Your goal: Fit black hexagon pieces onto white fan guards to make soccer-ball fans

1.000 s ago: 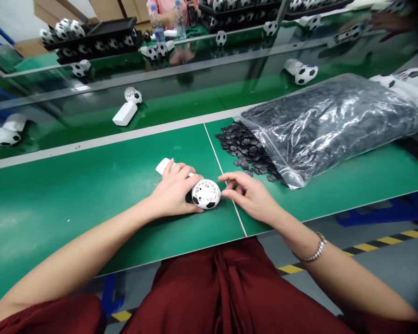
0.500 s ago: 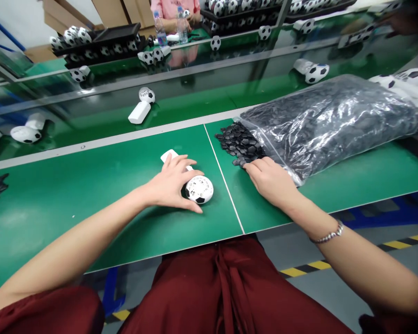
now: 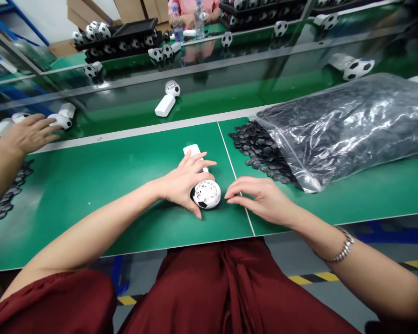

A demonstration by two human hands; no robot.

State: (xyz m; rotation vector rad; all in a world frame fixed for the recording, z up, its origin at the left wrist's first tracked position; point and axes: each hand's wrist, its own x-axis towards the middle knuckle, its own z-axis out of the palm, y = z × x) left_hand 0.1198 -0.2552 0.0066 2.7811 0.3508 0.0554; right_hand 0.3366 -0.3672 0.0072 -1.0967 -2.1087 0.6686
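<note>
A white ball-shaped piece with black patches (image 3: 207,194) lies on the green table (image 3: 132,167), joined to or touching a white block (image 3: 191,149) partly under my fingers. My left hand (image 3: 188,183) curls round the ball's left side, thumb and fingers touching it. Just right of the ball, my right hand (image 3: 259,197) hovers with thumb and fingertips close together; whatever is between them is too small to make out. Behind my right hand, black flat pieces (image 3: 264,150) spill from a clear plastic bag (image 3: 348,130).
Beyond the table's pale edge runs a green belt with a white ball and block (image 3: 165,105). At left, another person's hand (image 3: 29,132) reaches over more black pieces (image 3: 7,199). Bottles and black trays (image 3: 125,39) stand at the back, near a person in pink.
My right hand has left the black pieces and come left beside the ball. My left hand still holds the ball. Another person's hand has come in at left. The view has shifted.
</note>
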